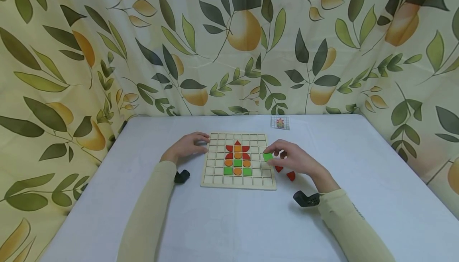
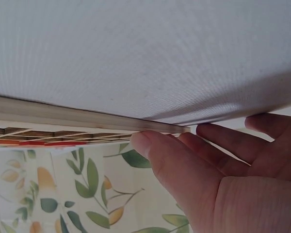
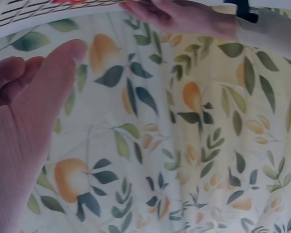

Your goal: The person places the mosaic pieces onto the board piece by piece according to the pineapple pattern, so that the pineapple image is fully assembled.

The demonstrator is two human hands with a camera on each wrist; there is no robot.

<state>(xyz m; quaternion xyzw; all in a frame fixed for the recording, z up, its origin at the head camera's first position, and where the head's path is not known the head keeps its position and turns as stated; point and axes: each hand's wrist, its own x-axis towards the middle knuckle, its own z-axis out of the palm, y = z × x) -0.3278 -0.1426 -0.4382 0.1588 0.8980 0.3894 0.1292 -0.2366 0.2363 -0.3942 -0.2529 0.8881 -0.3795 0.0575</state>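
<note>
- The green square tile [image 1: 267,156] is pinched in the fingertips of the right hand [image 1: 297,160], just off the right edge of the wooden grid board [image 1: 238,182].
- The left hand [image 1: 187,146] rests against the board's left edge, fingers loosely bent (gripping nothing).
- Red pieces [image 1: 291,176] lie on the white table [image 1: 358,198] beside the right hand.

Two hands [image 1: 186,146] — one board [image 1: 215,174]
</note>
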